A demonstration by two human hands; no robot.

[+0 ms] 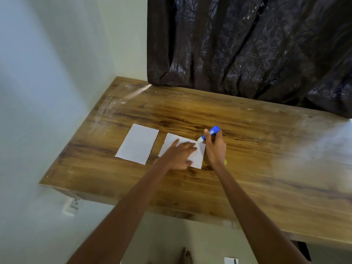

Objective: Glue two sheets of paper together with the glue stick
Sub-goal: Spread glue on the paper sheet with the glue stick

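Note:
Two white sheets of paper lie side by side on the wooden table [247, 149]. The left sheet [137, 143] is bare. The right sheet [198, 155] is pinned flat under my left hand [181, 155], fingers spread over its middle. My right hand [215, 147] grips a blue glue stick [209, 134], tilted, with its white tip touching the far right corner of the right sheet. A small yellow thing [225, 161], partly hidden, shows just behind my right wrist.
A dark curtain [247, 44] hangs over the table's far edge. A pale wall [47, 82] runs along the left side, with a wall socket [73, 205] below the table's left corner. A bare foot [185, 257] stands on the floor.

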